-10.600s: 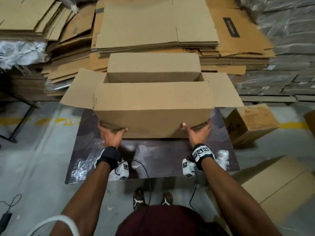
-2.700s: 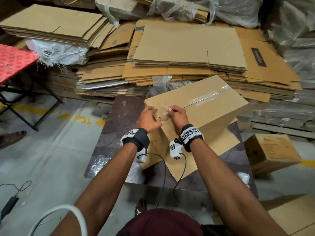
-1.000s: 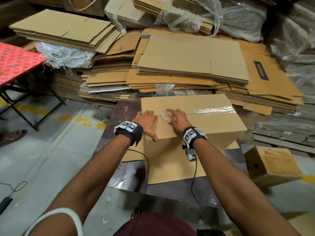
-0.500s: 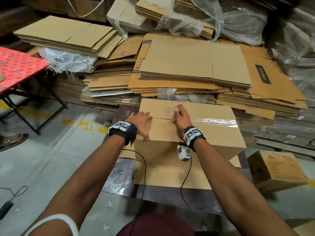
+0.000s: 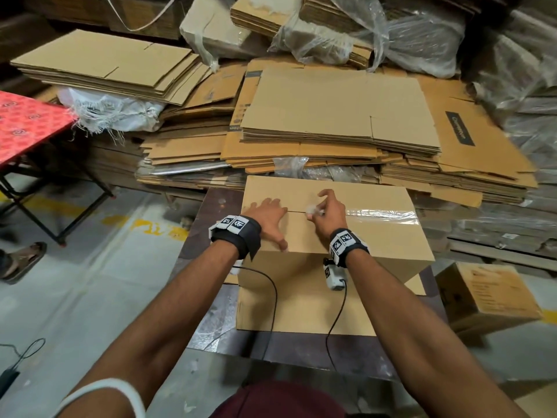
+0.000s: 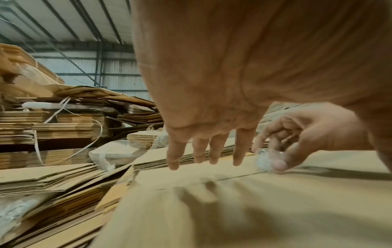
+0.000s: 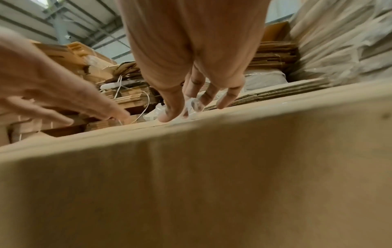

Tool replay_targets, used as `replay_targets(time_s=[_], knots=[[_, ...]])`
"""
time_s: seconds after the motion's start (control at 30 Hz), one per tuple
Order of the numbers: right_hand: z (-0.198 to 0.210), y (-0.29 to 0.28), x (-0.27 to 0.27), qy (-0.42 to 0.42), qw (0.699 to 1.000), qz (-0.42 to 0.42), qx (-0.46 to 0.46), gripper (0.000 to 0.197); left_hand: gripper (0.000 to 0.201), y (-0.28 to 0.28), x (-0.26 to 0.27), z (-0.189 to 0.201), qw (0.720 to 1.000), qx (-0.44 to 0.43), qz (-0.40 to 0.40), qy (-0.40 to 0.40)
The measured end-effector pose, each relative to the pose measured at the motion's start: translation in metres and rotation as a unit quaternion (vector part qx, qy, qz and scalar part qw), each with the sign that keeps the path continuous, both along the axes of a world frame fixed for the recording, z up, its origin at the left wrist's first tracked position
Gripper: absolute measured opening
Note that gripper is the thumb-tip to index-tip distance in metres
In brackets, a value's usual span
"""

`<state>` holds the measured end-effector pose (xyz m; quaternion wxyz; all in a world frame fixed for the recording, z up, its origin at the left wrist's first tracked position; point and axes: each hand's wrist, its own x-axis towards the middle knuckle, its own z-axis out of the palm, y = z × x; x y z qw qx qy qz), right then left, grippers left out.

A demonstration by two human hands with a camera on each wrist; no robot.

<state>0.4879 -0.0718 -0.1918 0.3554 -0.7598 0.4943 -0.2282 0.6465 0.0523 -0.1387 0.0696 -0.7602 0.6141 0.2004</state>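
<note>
A black left strap (image 5: 241, 238) wraps the wrist and carries white tags printed with black square codes. The right strap (image 5: 346, 245) matches it. Under the right strap hangs a small white camera unit (image 5: 333, 277) with a thin black cable (image 5: 335, 321) trailing towards the body. A second cable (image 5: 272, 297) loops from the left wrist. The left hand (image 5: 268, 217), right hand (image 5: 328, 217) and forearms are bare. A white band (image 5: 102, 390) circles the left upper arm. The garment (image 5: 280, 401) at the waist is maroon.

Flattened cardboard sheets (image 5: 340, 116) lie stacked at the far side, with plastic-wrapped bundles (image 5: 422, 34) behind them. A red table (image 5: 27, 125) stands left and a small carton (image 5: 488, 297) right.
</note>
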Motion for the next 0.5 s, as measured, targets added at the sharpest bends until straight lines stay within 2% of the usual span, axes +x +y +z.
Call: replay_targets(time_s=[0.07, 0.13, 0.2, 0.27, 0.33, 0.4, 0.47, 0.5], knots=[[0.000, -0.004, 0.002, 0.077, 0.995, 0.035, -0.054, 0.034, 0.129, -0.006, -0.011, -0.005, 1.000, -0.013, -0.019, 0.002], [0.002, -0.003, 0.004, 0.147, 0.976, 0.080, -0.136, 0.022, 0.135, -0.010, -0.020, -0.011, 0.999, -0.008, -0.031, -0.012], [0.003, 0.001, 0.004, 0.186, 0.956, 0.100, -0.202, 0.021, 0.136, -0.012, -0.023, -0.017, 0.999, -0.015, -0.038, -0.034], [0.006, 0.004, 0.003, 0.220, 0.944, 0.082, -0.233, 0.022, 0.133, -0.012, -0.021, -0.022, 0.997, -0.026, -0.044, -0.050], [0.009, -0.001, 0.002, 0.239, 0.941, 0.076, -0.226, 0.018, 0.129, -0.013, -0.019, -0.023, 0.998, -0.029, -0.044, -0.045], [0.010, -0.007, -0.001, 0.201, 0.958, 0.110, -0.171, 0.014, 0.125, -0.014, -0.017, -0.023, 0.998, -0.031, -0.045, -0.042], [0.008, -0.012, -0.006, 0.071, 0.988, 0.126, -0.060, 0.010, 0.121, -0.016, -0.014, -0.021, 0.998, -0.032, -0.043, -0.042], [0.008, -0.014, -0.010, -0.008, 0.994, 0.109, -0.006, 0.007, 0.120, -0.017, -0.012, -0.020, 0.998, -0.031, -0.041, -0.038]])
